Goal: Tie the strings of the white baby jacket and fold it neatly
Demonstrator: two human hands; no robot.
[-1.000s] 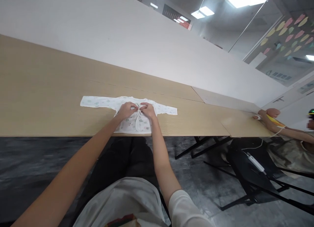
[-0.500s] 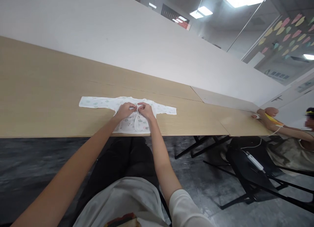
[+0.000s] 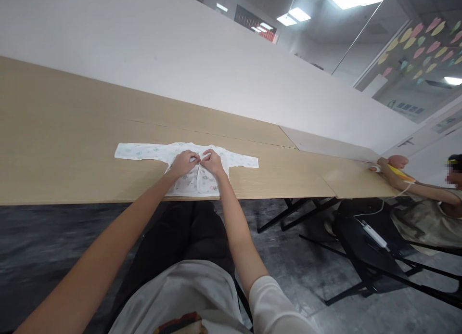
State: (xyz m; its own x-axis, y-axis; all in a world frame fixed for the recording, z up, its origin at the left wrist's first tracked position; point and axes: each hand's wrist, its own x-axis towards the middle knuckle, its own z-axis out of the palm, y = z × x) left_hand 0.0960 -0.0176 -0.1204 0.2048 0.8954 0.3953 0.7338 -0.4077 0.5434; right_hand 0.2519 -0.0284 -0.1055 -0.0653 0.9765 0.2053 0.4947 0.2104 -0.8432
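Observation:
A small white baby shirt [image 3: 187, 184] with a faint print lies on the table in front of me, both long sleeves stretched out sideways. Its front overlaps along a curved edge. My left hand [image 3: 185, 162] pinches the cloth at the middle of the chest, fingers bent and closed. Close beside it, my right hand [image 3: 212, 161] grips the front edge between thumb and fingers. The two sets of fingertips nearly touch. What lies right between them is too small to make out.
The wooden table [image 3: 72, 117] runs along a white wall [image 3: 162, 55]. To the right, another person [image 3: 429, 194] holds a doll [image 3: 398, 162] with yellow cloth. A black folding chair [image 3: 371, 247] bearing a white power strip [image 3: 376, 237] stands there.
My fingertips have shifted slightly on the front edge, and the right fingers have closed in toward the left. The shirt stays in place; the view has moved a little.

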